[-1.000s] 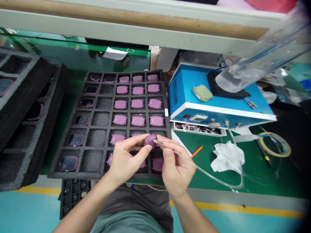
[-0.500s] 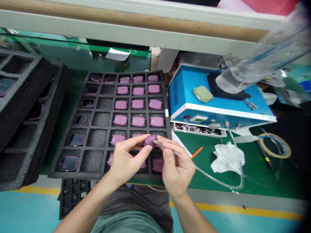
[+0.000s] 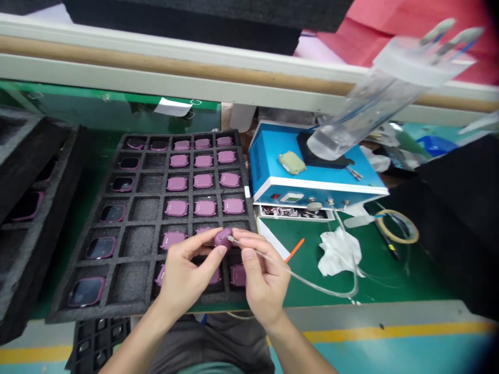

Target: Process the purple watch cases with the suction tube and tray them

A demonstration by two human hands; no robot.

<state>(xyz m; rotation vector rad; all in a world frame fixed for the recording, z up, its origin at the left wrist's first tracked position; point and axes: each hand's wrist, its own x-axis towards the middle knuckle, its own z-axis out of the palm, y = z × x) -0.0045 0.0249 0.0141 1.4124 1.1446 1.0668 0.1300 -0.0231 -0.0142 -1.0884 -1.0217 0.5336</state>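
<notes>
Held edge-on between the thumb and fingers of my left hand (image 3: 189,275) is a purple watch case (image 3: 221,238). My right hand (image 3: 265,285) grips the end of a thin clear tube (image 3: 312,284). The tube's small metallic tip touches or nearly touches the case's side; which one, I cannot tell. Fingertips of the right hand rest close to the case too. Both hands are over the lower right of a black foam tray (image 3: 141,210), whose pockets hold purple watch cases, some screen up and others back up.
Behind on the right stands a blue machine (image 3: 319,189), bearing a green watch case (image 3: 292,162) and a clear cylinder (image 3: 351,119). A parts drawer (image 3: 294,213), crumpled tissue (image 3: 340,251), orange stick (image 3: 295,250) and tape roll (image 3: 397,226) lie nearby. Stacked foam trays (image 3: 47,208) flank the left.
The camera view has shifted, so the scene sits lower and further left. My hands keep nearly the same hold on the watch case and tube.
</notes>
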